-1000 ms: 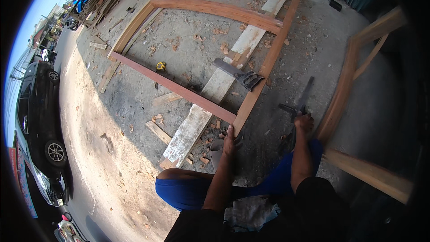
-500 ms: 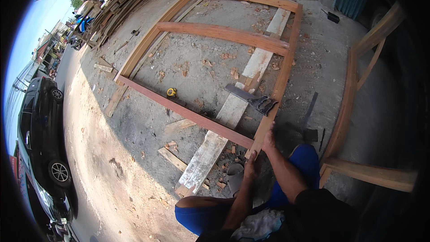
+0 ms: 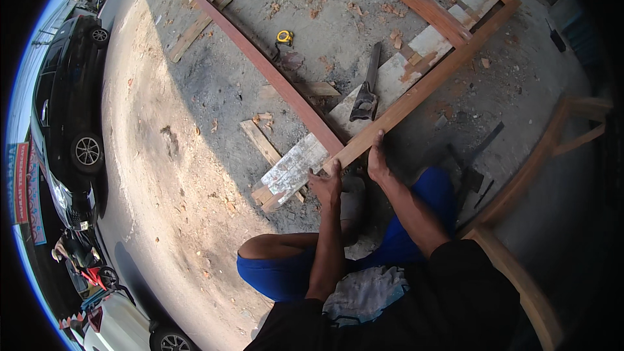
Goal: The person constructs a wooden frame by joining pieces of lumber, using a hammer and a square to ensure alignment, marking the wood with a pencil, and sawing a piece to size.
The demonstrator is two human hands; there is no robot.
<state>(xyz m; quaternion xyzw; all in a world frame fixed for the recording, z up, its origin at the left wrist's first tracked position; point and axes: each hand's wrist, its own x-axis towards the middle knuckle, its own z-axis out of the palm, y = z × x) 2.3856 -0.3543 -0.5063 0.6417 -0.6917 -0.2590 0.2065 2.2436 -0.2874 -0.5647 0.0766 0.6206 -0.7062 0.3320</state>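
Observation:
A large wooden frame made of joined timber rails lies in front of me. My left hand grips the near end of its right-hand rail, thumb on top, by the corner where a reddish rail meets it. My right hand is against the outer side of the same rail, a little farther along, thumb on its upper edge; its other fingers are hidden beneath. Inside the frame a handsaw with a dark handle rests on a worn whitish plank.
A yellow tape measure lies on the ground inside the frame. Wood offcuts and shavings are scattered about. Another timber frame stands at my right. Dark tools lie beside my right knee. A black car is on the road at left.
My view has turned and dipped toward the near corner. The handsaw, whose handle overlapped the right-hand rail, now lies inside the frame, turned another way. Both hands stay on the rail.

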